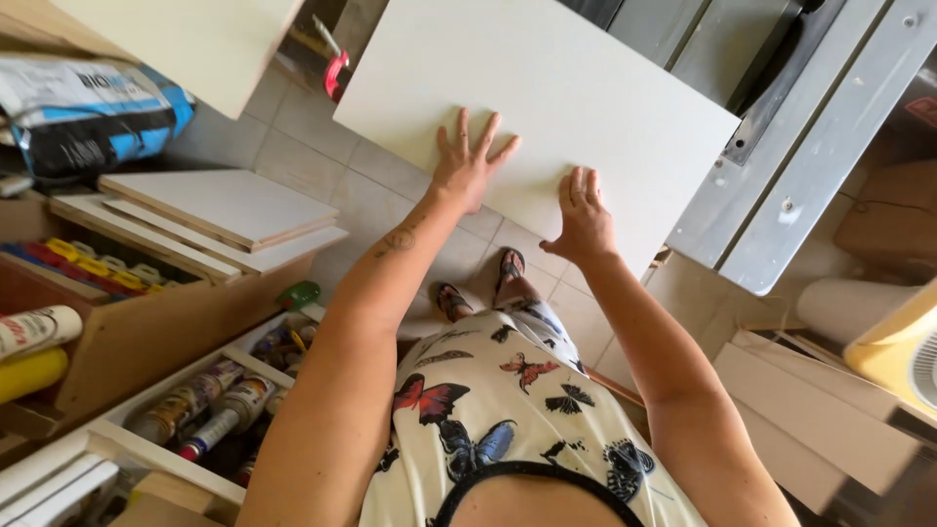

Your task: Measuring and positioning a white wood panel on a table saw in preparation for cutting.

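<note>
From the head camera, both hands lie on a large white board [547, 107] that rests tilted across the grey metal saw table [771, 166], its near edge hanging out over the tiled floor [322, 166]. The left hand [468, 166] is flat on the board with fingers spread wide, pressing and clasping nothing. The right hand [584, 220] grips the board's near edge, fingers on top and thumb curled under.

At upper left lies a bag [88, 112], white, black and blue. Below it is a stack of white boards [210, 215]. At far left a white tube [34, 330] with a red label lies above a yellow tube [29, 373]. More tubes and cans [210, 410] fill a white tray [146, 451]. A red clamp [335, 73] shows behind the board.
</note>
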